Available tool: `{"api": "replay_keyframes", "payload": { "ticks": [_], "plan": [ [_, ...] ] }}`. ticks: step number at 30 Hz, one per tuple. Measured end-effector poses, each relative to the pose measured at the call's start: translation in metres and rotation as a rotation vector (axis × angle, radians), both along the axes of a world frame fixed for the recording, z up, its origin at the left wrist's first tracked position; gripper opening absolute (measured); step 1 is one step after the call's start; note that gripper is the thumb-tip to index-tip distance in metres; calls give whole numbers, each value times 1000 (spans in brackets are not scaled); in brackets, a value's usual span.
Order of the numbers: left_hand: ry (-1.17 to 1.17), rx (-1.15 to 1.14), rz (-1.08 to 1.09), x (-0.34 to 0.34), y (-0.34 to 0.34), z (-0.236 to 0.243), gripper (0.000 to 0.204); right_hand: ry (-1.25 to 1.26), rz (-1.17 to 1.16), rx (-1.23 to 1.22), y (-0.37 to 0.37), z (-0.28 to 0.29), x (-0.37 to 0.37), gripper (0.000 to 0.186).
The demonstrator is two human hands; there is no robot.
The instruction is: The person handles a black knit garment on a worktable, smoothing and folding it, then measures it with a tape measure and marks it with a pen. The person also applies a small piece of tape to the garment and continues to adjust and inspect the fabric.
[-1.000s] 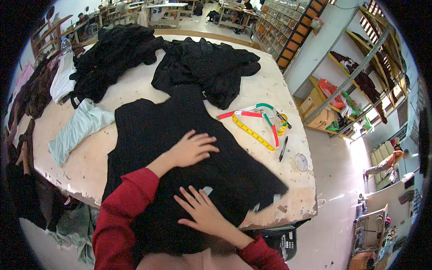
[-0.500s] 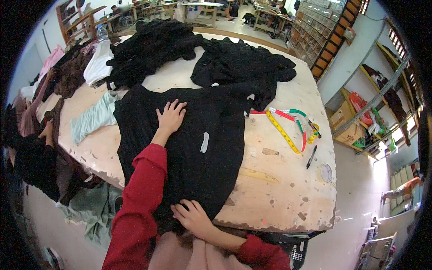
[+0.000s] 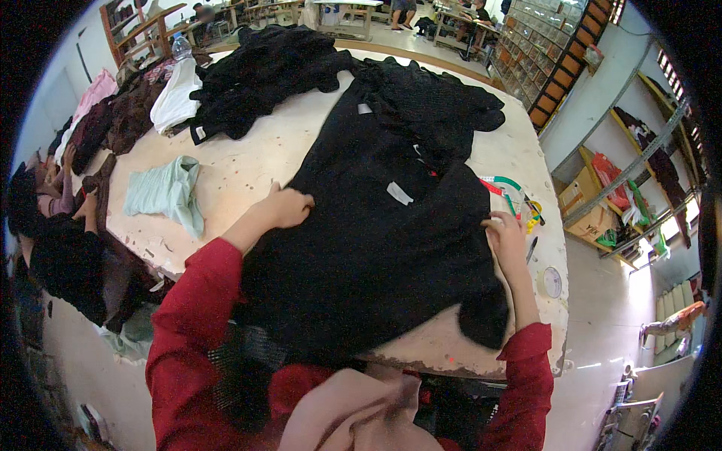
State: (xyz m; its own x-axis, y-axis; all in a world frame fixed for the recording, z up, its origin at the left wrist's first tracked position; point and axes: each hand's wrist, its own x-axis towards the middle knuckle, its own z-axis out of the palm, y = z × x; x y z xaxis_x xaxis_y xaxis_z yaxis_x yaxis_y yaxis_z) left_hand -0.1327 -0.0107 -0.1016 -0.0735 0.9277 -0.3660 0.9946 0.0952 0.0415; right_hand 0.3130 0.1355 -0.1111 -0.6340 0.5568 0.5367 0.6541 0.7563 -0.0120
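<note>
A large black garment [image 3: 361, 248] is spread over the near part of the pale worktable [image 3: 233, 169], with part of it hanging past the near edge. A white tag [image 3: 399, 193] shows on its upper middle. My left hand [image 3: 289, 207] is closed on the garment's left edge. At the opposite edge, my right hand [image 3: 505, 231] pinches the cloth between thumb and fingers. Just beyond my right hand lies a colourful tape measure [image 3: 508, 192], partly covered by the garment. A dark pen [image 3: 532, 249] lies beside my right wrist.
More black garments [image 3: 263, 79] [image 3: 429, 105] lie at the far side. A folded pale green cloth [image 3: 162, 192] and white cloth [image 3: 176, 98] are to the left. A tape roll [image 3: 553, 282] sits near the right edge. Another person [image 3: 64, 255] works at the left side.
Both hands have moved from lying on the cloth to gripping its two sides. The garment is shifted right and spread wider, covering part of the tape measure.
</note>
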Motion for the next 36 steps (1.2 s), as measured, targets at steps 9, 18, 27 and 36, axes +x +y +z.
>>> {"api": "replay_keyframes", "payload": {
  "ticks": [9,18,27,36],
  "plan": [
    [-514,389,-202,-21,-118,-18,56,-3,76,-543,-145,80,82,36],
    [-599,552,-92,32,-130,-46,48,-217,104,-488,-218,-17,57,33],
    [-954,483,235,30,-96,-14,30,-154,425,-545,-167,-7,43,40],
    [-1069,569,454,14,-109,-57,34,-257,479,-255,-177,-31,53,17]
  ]
}}
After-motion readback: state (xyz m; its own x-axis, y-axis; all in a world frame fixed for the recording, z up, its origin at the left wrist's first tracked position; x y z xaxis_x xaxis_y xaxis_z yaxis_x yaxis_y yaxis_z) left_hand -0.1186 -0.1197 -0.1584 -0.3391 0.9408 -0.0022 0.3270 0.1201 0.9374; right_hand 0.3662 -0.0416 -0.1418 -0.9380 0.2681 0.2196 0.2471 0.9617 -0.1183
